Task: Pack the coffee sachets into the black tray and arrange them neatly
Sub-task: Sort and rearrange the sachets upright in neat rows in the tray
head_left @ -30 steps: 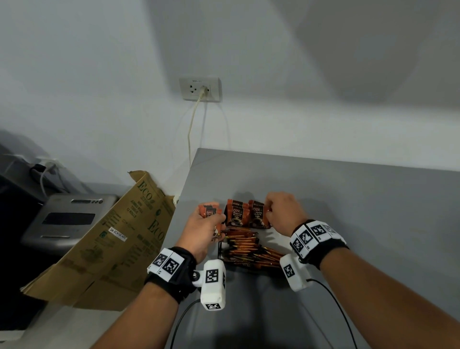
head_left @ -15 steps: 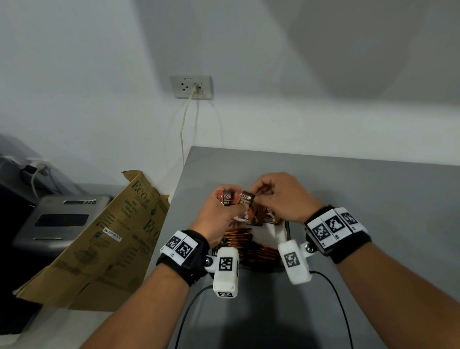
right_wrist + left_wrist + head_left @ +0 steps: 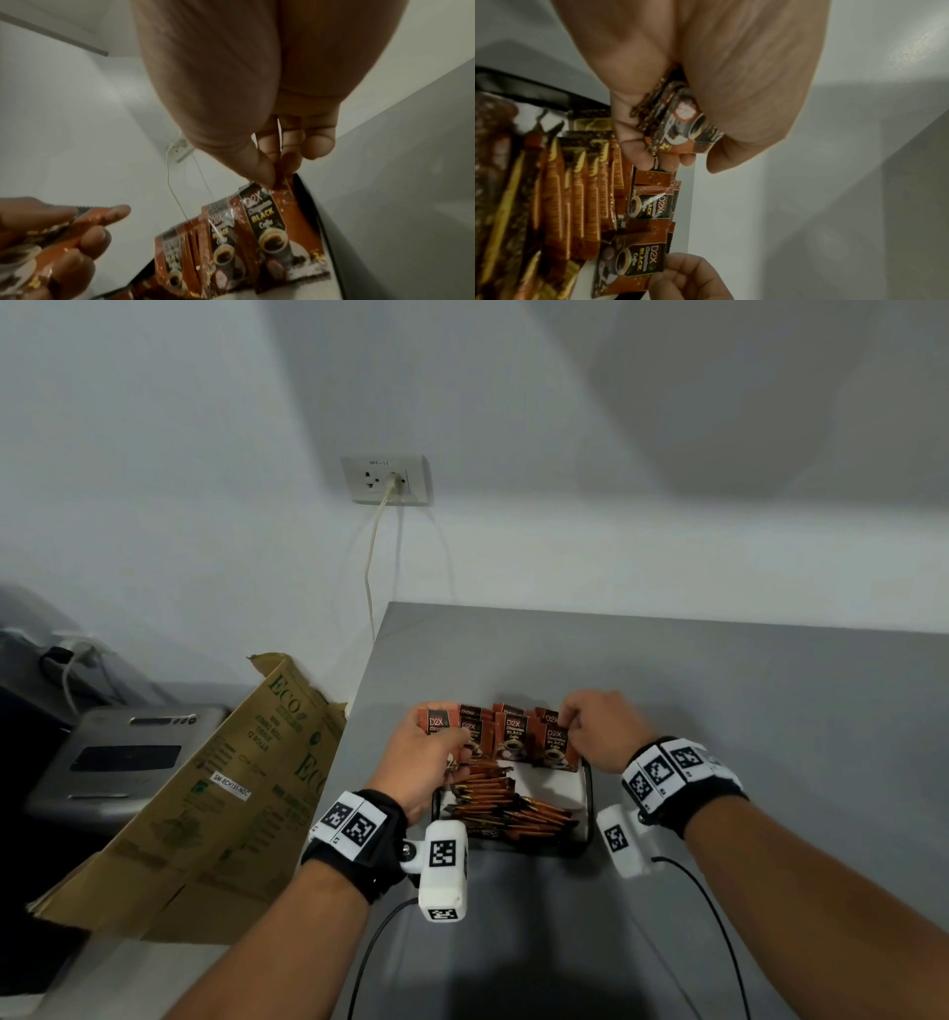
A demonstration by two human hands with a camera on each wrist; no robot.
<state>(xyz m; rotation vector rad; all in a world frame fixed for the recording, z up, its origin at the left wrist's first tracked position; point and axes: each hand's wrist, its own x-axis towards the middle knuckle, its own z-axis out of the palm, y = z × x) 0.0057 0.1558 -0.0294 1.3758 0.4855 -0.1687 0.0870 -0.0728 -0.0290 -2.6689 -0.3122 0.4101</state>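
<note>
A black tray (image 3: 588, 806) sits on the grey table, holding long orange stick sachets (image 3: 508, 806) in front and upright square coffee sachets (image 3: 513, 737) along its back. My left hand (image 3: 429, 752) grips a small stack of square sachets (image 3: 680, 119) at the tray's back left corner. My right hand (image 3: 598, 726) pinches the top edge of the rightmost upright sachet (image 3: 277, 221) between thumb and forefinger at the tray's back right corner; that sachet (image 3: 634, 259) stands in the row.
The grey table (image 3: 770, 737) stretches right and back to the white wall. A wall socket (image 3: 386, 480) with a cord hangs above the table's left corner. A brown cardboard box (image 3: 215, 803) and a grey machine (image 3: 118, 762) stand left of the table.
Both hands have come down from above the tray and moved apart to its back corners. More square sachets now stand in the back row.
</note>
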